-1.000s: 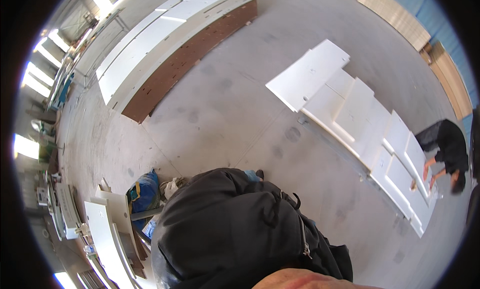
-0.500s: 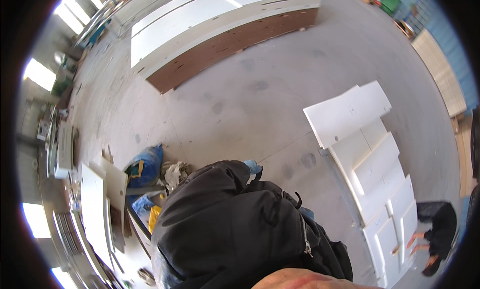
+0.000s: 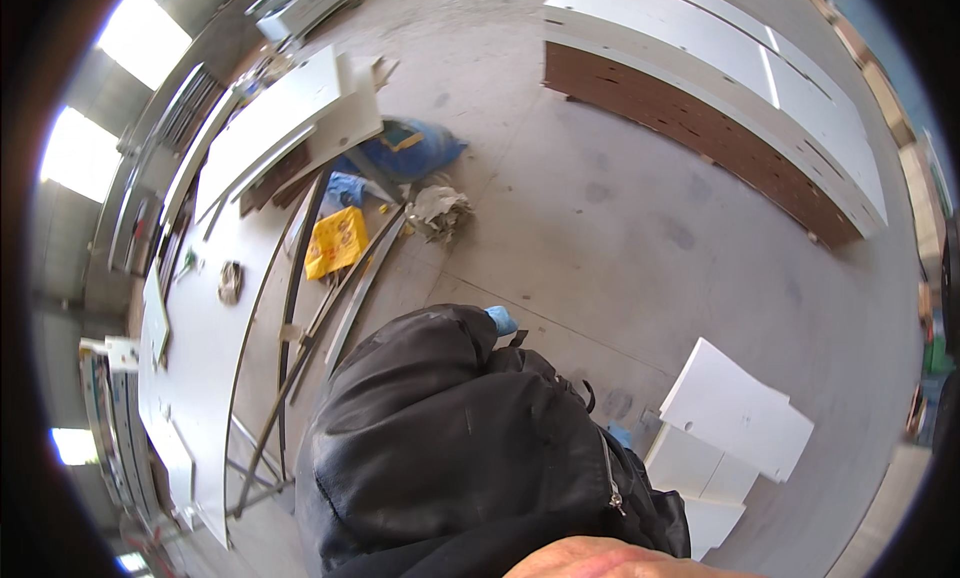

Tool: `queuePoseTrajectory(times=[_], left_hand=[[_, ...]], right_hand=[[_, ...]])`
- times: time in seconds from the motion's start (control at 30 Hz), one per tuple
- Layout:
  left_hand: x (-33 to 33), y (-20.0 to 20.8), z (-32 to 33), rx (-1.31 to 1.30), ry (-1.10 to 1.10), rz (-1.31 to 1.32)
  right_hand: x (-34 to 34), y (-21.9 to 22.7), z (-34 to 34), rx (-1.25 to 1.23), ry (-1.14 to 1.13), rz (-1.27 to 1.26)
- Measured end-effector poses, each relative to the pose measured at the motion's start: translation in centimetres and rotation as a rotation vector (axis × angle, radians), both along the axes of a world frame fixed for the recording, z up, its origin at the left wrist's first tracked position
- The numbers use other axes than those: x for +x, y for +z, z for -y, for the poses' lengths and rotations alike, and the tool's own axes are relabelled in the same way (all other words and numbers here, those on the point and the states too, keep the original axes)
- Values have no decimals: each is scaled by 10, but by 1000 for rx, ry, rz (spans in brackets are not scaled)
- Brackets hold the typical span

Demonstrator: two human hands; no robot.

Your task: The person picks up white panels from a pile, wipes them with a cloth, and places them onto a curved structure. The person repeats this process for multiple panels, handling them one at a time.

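My left hand (image 3: 501, 321), in a light blue glove, shows beyond the cuff of my black jacket (image 3: 450, 438). A short black strap hangs just beside it, and I cannot tell whether the hand touches it. Only a patch of blue glove shows of my right hand (image 3: 620, 435), past the jacket's right side. Its fingers are hidden. Near that hand lie white panels (image 3: 735, 403), overlapping in a stack. No object can be made out in either hand.
A long stack of white boards with brown sides (image 3: 700, 118) stands at the far right. On the left are a white-topped table (image 3: 215, 358), metal bars (image 3: 350, 303), a yellow bag (image 3: 337, 244), a blue sack (image 3: 415, 150) and crumpled scrap (image 3: 438, 214) on the floor.
My view has turned left: the long board stack has shifted right, and the table, yellow bag and blue sack have come further into view. The person at the right has left the picture.
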State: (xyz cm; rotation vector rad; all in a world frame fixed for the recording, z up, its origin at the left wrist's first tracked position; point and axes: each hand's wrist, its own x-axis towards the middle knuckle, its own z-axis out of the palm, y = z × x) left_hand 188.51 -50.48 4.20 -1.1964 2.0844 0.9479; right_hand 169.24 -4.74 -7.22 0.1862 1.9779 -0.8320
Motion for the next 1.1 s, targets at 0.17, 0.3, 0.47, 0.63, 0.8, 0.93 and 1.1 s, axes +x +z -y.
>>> queuePoseTrajectory(times=[0.17,0.3,0.47,0.63,0.8,0.93,1.1], left_hand=[[61,-3,-28,169,204,122],[86,-37,-44,210,251,25],[113,-56,-5,218,317,-62],[157,-23,70,116,432,-108],[220,25,157,61,702,-301],[249,61,229,-217,1111,-704],[308,117,343,-885,1167,-1069]], right_hand=[[-31,58,57,-22,-87,94],[-32,4,62,-11,70,174],[-37,-119,63,-279,1461,-782],[-37,-105,162,-144,1207,-393],[9,-7,317,-45,461,51],[42,40,422,-84,390,41],[43,76,587,-413,546,-69]])
